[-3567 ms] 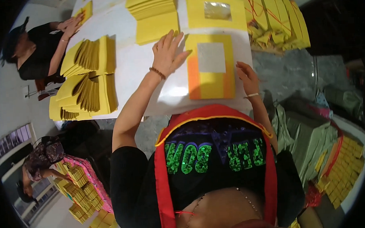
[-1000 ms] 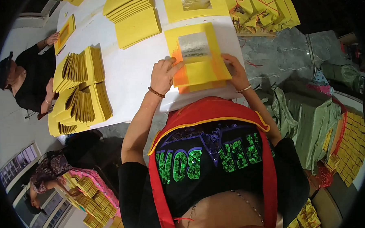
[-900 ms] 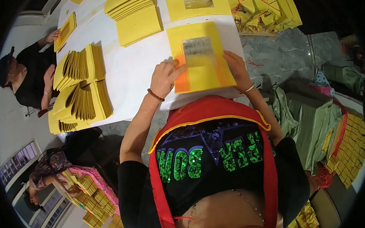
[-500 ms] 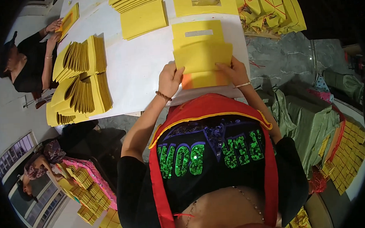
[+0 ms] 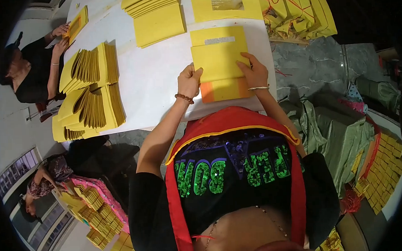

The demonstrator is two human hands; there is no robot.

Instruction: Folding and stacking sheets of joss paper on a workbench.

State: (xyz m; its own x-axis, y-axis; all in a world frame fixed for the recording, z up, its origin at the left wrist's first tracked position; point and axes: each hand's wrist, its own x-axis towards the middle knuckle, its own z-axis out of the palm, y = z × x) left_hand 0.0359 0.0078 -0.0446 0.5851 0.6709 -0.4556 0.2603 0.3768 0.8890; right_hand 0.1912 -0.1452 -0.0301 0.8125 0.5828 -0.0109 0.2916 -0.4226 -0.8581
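Observation:
A folded yellow paper sheet (image 5: pixel 219 62) lies over a stack of yellow paper in front of me. Above its top edge shows a silver strip (image 5: pixel 219 40); below it shows a yellow piece with orange ends (image 5: pixel 226 91). My left hand (image 5: pixel 189 82) is closed at the sheet's left edge, its thumb on the paper and its other fingers curled. My right hand (image 5: pixel 255 73) rests at the right edge, thumb and forefinger apart on top of the sheet.
Fanned yellow paper bundles (image 5: pixel 89 92) cover the table's left side. Another yellow stack (image 5: pixel 158 24) and a sheet with a silver panel (image 5: pixel 227 2) lie farther off. Red-tied yellow bundles (image 5: pixel 297 11) stand at the far right. A co-worker (image 5: pixel 32 72) handles yellow paper at the left.
The upper yellow sheet has come down flat, lining up with the stack. My right hand has shifted up, its forefinger now showing on top of the paper. The left hand stays at its edge.

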